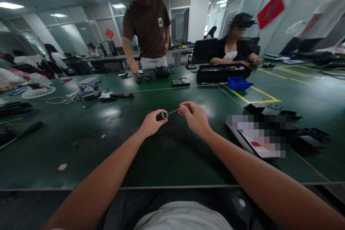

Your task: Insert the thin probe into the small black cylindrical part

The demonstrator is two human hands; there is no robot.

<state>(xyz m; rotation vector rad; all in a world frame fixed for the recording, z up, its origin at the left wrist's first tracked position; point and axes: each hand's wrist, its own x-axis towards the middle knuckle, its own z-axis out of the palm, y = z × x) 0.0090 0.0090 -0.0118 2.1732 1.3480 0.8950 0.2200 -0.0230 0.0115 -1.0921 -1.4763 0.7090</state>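
Observation:
Over the middle of the green table [172, 158], my left hand [153, 123] is closed around a small black cylindrical part [162, 116]. Its round end, with a pale ring, faces right. My right hand [194, 115] pinches the red handle of a thin screwdriver [172, 111]. The metal shaft points left, and its tip is at or very near the ringed end; whether it touches I cannot tell. Fingers hide most of the handle and the back of the cylinder.
Right of my arm lie a pixelated flat object [258, 136] and black plastic pieces [307, 143]. Beyond are a blue bin [238, 83], a long black housing [223, 73] and a circuit board [180, 82]. Cables [87, 93] lie left. Across the table, one person [147, 25] stands, another [231, 50] sits.

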